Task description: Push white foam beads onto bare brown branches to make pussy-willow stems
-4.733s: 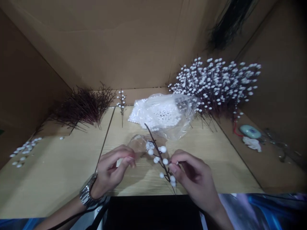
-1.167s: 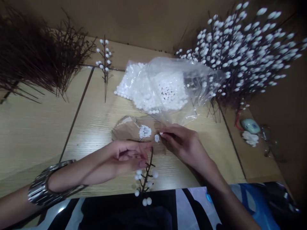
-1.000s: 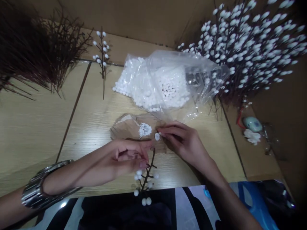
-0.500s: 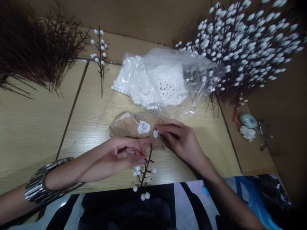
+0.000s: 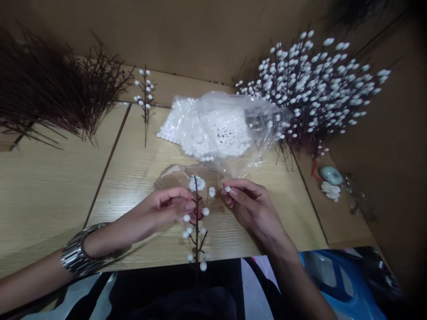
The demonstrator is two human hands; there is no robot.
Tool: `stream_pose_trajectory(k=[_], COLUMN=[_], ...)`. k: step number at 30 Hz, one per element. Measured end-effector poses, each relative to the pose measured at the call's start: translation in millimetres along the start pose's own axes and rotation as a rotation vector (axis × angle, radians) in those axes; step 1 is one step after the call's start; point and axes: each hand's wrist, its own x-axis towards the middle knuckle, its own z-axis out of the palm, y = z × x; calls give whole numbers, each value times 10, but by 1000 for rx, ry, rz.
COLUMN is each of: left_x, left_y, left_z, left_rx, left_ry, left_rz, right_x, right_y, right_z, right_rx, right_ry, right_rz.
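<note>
Between the thumb and fingers of my left hand (image 5: 171,206) is a brown artificial berry twig (image 5: 196,231), its side shoots carrying several white balls. My right hand (image 5: 255,206) pinches one white foam berry (image 5: 227,189), apart from the twig. Beneath the hands lies a piece of brown cardboard (image 5: 170,178) bearing a larger white paste blob (image 5: 197,183) and a smaller dab (image 5: 212,192). Just beyond it, a clear plastic bag (image 5: 213,129) full of white berries rests on the table.
Bare brown twigs (image 5: 60,93) are heaped at the left. One berried twig (image 5: 144,95) lies near the back edge. A big bunch of berried twigs (image 5: 310,84) fills the back right. At the right sit a pale green trinket (image 5: 331,175) and a white flower-shaped piece (image 5: 331,191).
My right hand has lifted the white berry off the small paste dab and drawn it slightly right. The twig in my left hand is turned more upright. The whole view has shifted.
</note>
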Motion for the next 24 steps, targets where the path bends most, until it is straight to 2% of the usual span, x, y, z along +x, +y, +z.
stream_pose_trajectory(k=[4, 7, 10, 17, 24], left_x=[-9, -24, -42, -80, -86], left_y=[-28, -15, 27, 98, 113], left_z=[33, 57, 78, 99, 101], left_rx=[-140, -165, -136, -61, -19], left_ry=[-11, -26, 8, 70, 84], left_rz=[-11, -35, -46, -54, -4], right_x=[-53, -66, -72, -109, -204], right_y=[4, 20, 48, 99, 74], right_z=[107, 142, 148, 161, 192], right_rx=[227, 281, 285, 185, -113], right_ry=[-50, -80, -115, -153, -148], right_rz=[66, 105, 92, 35, -205])
